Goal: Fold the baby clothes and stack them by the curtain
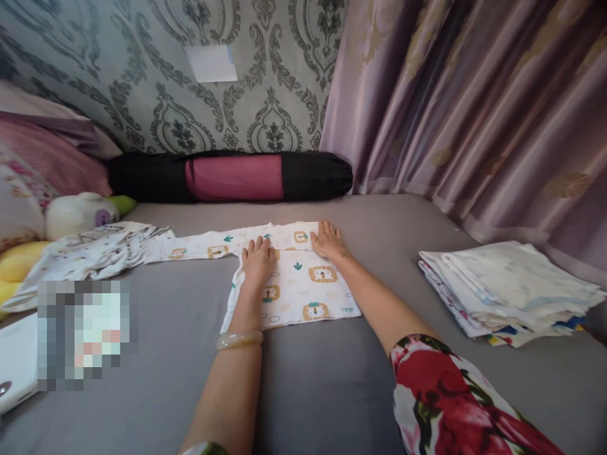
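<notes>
A white child's garment with lion faces and green leaves (303,294) lies flat on the grey bed sheet (190,354). One long sleeve stretches out to the left, and the upper part is laid over in a band along the far side. My left hand (258,256) rests palm down on the cloth near where the sleeve meets the body, fingers apart. At the far right corner, my right hand (328,240) lies flat with its fingers spread on the edge. Neither hand grasps the cloth.
To the right stands a stack of folded cloths (507,291). Crumpled white clothes (104,249) lie at the left beside a plush toy (78,212). A black and pink roll bag (232,177) runs along the wall. A white device (19,360) sits at the left edge.
</notes>
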A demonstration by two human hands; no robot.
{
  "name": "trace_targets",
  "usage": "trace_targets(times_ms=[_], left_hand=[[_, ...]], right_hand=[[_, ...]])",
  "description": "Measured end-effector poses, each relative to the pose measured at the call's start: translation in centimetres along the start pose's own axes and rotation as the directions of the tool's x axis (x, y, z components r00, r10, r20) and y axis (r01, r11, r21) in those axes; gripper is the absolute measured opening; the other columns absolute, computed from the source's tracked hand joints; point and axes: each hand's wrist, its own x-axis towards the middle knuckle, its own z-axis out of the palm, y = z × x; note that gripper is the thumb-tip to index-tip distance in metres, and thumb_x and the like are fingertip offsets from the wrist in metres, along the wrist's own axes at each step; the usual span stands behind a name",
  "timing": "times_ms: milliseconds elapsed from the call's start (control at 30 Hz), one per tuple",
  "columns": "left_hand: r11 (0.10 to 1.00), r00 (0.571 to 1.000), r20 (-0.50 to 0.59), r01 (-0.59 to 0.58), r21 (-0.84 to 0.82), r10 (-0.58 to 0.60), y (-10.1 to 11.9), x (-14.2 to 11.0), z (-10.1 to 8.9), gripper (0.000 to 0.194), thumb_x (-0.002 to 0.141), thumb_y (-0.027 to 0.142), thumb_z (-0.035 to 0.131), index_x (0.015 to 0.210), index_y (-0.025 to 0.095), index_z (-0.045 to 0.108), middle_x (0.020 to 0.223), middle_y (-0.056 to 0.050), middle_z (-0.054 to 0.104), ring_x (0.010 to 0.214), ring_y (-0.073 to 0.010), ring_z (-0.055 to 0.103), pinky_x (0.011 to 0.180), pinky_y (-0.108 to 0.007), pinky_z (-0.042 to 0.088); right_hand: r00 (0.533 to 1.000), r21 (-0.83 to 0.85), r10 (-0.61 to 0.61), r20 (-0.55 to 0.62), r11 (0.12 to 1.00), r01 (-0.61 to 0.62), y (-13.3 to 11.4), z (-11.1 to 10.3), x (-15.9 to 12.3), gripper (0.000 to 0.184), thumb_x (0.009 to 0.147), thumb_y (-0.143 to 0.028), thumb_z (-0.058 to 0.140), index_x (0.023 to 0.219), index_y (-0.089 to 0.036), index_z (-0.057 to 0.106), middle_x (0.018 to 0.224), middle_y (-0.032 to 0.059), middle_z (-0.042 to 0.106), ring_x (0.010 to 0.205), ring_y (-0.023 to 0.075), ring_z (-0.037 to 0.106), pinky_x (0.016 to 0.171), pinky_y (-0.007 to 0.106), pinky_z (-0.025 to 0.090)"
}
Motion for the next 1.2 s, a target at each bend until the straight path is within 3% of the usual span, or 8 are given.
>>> trace_targets(times_ms=[133, 267, 433, 667, 767, 867, 1000, 1200], left_hand=[[0.999, 0.996, -0.084, -0.033, -0.022, 0.031, 0.0, 0.0, -0.2, 0.042, 0.093, 0.028, 0.037, 0.13, 0.019, 0.054, 0.148, -0.011, 0.043, 0.139, -0.0285, 0.033, 0.113, -0.048, 0.027], [0.997, 0.984, -0.17, -0.061, -0.047, 0.052, 0.1, 0.0, -0.6, 0.039, 0.092, 0.023, 0.039, 0.127, 0.017, 0.055, 0.14, -0.014, 0.05, 0.132, -0.0271, 0.042, 0.108, -0.044, 0.034], [0.993, 0.99, -0.079, -0.114, -0.015, 0.113, -0.1, -0.1, -0.7, 0.032, 0.091, 0.022, 0.041, 0.119, 0.018, 0.058, 0.128, -0.013, 0.056, 0.125, -0.0264, 0.046, 0.104, -0.042, 0.038], [0.994, 0.992, -0.075, -0.107, -0.033, 0.104, -0.3, -0.1, -0.6, 0.032, 0.091, 0.022, 0.04, 0.119, 0.016, 0.055, 0.133, -0.014, 0.052, 0.127, -0.0262, 0.044, 0.105, -0.039, 0.035], [0.996, 0.993, -0.086, -0.08, -0.046, 0.076, -0.2, 0.0, -0.8, 0.029, 0.089, 0.021, 0.041, 0.112, 0.015, 0.057, 0.126, -0.015, 0.055, 0.122, -0.0269, 0.048, 0.103, -0.038, 0.037], [0.997, 0.994, -0.101, -0.057, -0.052, 0.052, -0.3, 0.2, -0.7, 0.026, 0.089, 0.02, 0.041, 0.108, 0.014, 0.058, 0.121, -0.016, 0.056, 0.119, -0.0274, 0.05, 0.101, -0.039, 0.038], [0.996, 0.995, -0.079, -0.068, -0.055, 0.063, -0.5, 0.4, -0.2, 0.03, 0.09, 0.02, 0.04, 0.114, 0.013, 0.057, 0.129, -0.019, 0.053, 0.125, -0.0297, 0.046, 0.104, -0.043, 0.036], [0.994, 0.995, -0.083, -0.063, -0.095, 0.055, -0.7, 0.5, 0.6, 0.036, 0.09, 0.019, 0.041, 0.122, 0.014, 0.054, 0.141, -0.02, 0.046, 0.134, -0.0326, 0.037, 0.107, -0.049, 0.032]], right_hand=[[0.999, -0.035, -0.017, -0.046, 0.999, 0.015, -0.7, -0.3, -0.1, 0.066, 0.097, -0.042, 0.016, 0.151, -0.003, 0.021, 0.16, 0.0151, 0.013, 0.146, 0.0264, 0.009, 0.116, 0.051, 0.005], [0.994, -0.012, -0.089, -0.067, 0.996, 0.088, -1.9, -0.1, -0.1, 0.068, 0.098, -0.045, 0.014, 0.152, -0.004, 0.018, 0.16, 0.0147, 0.01, 0.147, 0.0254, 0.007, 0.117, 0.043, 0.006], [0.997, 0.008, -0.072, -0.029, 0.997, 0.072, -2.3, 0.6, -0.1, 0.07, 0.098, -0.049, 0.011, 0.152, -0.004, 0.019, 0.159, 0.0159, 0.014, 0.146, 0.0268, 0.009, 0.117, 0.044, 0.007], [0.998, 0.014, -0.063, 0.006, 0.998, 0.063, -2.1, 0.2, 0.1, 0.07, 0.098, -0.049, 0.014, 0.152, -0.004, 0.018, 0.16, 0.0152, 0.013, 0.147, 0.0265, 0.007, 0.117, 0.044, 0.007], [0.998, 0.025, -0.058, -0.001, 0.998, 0.058, -3.1, -0.3, 0.0, 0.067, 0.099, -0.047, 0.015, 0.153, -0.007, 0.018, 0.16, 0.016, 0.012, 0.147, 0.0275, 0.007, 0.117, 0.046, 0.006], [0.99, 0.034, -0.138, -0.036, 0.99, 0.14, -4.7, -0.2, -0.4, 0.064, 0.099, -0.046, 0.014, 0.153, -0.013, 0.019, 0.16, 0.015, 0.012, 0.147, 0.0274, 0.007, 0.116, 0.049, 0.005], [0.986, 0.055, -0.167, -0.027, 0.984, 0.168, -6.5, 0.8, -0.5, 0.061, 0.099, -0.047, 0.016, 0.153, -0.019, 0.022, 0.16, 0.0135, 0.013, 0.147, 0.0289, 0.008, 0.115, 0.054, 0.008], [0.989, 0.012, -0.145, -0.013, 0.989, 0.145, -6.6, 1.5, -0.2, 0.06, 0.099, -0.047, 0.016, 0.152, -0.021, 0.024, 0.16, 0.0114, 0.013, 0.147, 0.0283, 0.006, 0.114, 0.057, 0.006]])
